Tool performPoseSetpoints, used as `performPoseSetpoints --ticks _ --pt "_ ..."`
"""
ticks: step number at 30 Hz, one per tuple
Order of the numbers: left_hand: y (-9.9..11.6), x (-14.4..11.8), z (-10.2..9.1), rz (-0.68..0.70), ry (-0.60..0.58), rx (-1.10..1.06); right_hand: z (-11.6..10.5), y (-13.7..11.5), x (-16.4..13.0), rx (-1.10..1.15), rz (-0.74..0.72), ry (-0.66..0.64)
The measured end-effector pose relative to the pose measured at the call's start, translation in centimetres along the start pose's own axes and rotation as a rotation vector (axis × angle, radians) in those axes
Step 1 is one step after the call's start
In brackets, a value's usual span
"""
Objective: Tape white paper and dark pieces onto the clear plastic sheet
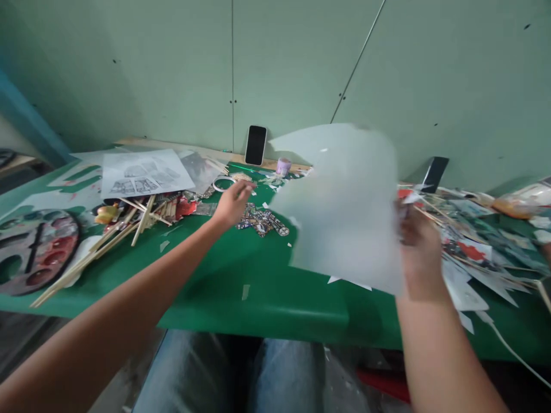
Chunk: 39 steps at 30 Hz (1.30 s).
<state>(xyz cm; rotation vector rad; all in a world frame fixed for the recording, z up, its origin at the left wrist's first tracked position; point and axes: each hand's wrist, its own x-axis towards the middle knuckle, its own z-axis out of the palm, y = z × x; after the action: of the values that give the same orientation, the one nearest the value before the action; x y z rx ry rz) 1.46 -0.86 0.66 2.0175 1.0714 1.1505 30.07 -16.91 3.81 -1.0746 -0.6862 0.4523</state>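
My right hand [420, 244] grips the right edge of a large white sheet [340, 212], raised over the table. The sheet looks thin and slightly see-through, and its left side is cut to an irregular outline. Motion blurs my right fingers; a dark patch beside them is unclear. My left hand [233, 203] is over the middle of the table with its fingers drawn together; whether something small is in them I cannot tell. Just right of it lie small patterned cut-out pieces [262, 221]. A roll of tape [223, 183] sits beyond my left hand.
On the green table [206, 287], a paint palette [54, 246], wooden sticks [97, 252] and a printed sheet [146, 172] lie left. A phone [256, 145] leans against the wall near a purple-white jar [283, 166]. Paper scraps [469, 249] and a white cable [512, 347] are right.
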Motion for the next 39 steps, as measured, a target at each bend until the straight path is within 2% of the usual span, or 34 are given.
performPoseSetpoints --ticks 3,5,7,10,12,14,15,17,19,21,23,25,27,30,32,36,39 --pt "-0.7 0.1 -2.3 -0.211 0.138 -0.305 3.6 2.3 -2.1 -0.076 0.328 -0.182" --pt "-1.4 -0.5 -3.3 -0.27 0.212 -0.322 5.1 3.8 -3.0 -0.139 0.481 -0.303" --pt "-1.9 -1.7 -3.9 -0.234 0.248 -0.184 5.6 5.1 -3.4 -0.255 0.539 -0.441" --pt "-2.1 -4.0 -4.0 0.013 0.15 0.24 5.4 6.5 -3.2 -0.445 0.474 -0.563" --pt "-1.7 -5.4 -4.0 0.155 0.096 0.471 5.1 7.0 -3.1 -0.501 0.424 -0.557" --pt "-1.2 -6.3 -3.9 0.205 0.057 0.598 5.0 7.4 -3.1 -0.521 0.41 -0.529" --pt "-1.1 -6.6 -3.8 0.211 0.006 0.632 5.0 7.6 -3.2 -0.526 0.401 -0.509" --pt "-1.0 -7.0 -3.7 0.216 -0.173 0.664 5.1 8.1 -3.3 -0.535 0.344 -0.465" --pt "-1.1 -7.2 -3.6 0.213 -0.351 0.682 5.2 8.3 -3.3 -0.553 0.206 -0.389" --pt "-1.4 -7.4 -3.4 0.199 -0.433 0.697 5.2 8.1 -3.4 -0.588 0.042 -0.292" --pt "-1.5 -7.5 -3.3 0.187 -0.442 0.711 5.3 7.3 -3.6 -0.597 -0.011 -0.25" --pt "-1.4 -7.6 -3.3 0.182 -0.441 0.732 5.6 6.4 -4.4 -0.504 0.081 -0.254" --pt "-1.2 -7.5 -3.3 0.201 -0.466 0.756 6.1 5.8 -5.7 -0.301 0.232 -0.251" --pt "-1.3 -7.3 -3.3 0.286 -0.585 0.752 7.0 6.0 -8.0 0.01 0.416 -0.25" --pt "-1.7 -6.9 -3.3 0.265 -0.575 0.762 7.5 6.7 -9.2 0.079 0.48 -0.274" --pt "-1.7 -6.3 -3.3 0.102 -0.313 0.842 7.9 7.5 -10.1 0.034 0.511 -0.274" --pt "-0.2 -7.3 -3.7 0.131 -0.292 0.77 8.0 7.2 -10.1 -0.005 0.488 -0.263"
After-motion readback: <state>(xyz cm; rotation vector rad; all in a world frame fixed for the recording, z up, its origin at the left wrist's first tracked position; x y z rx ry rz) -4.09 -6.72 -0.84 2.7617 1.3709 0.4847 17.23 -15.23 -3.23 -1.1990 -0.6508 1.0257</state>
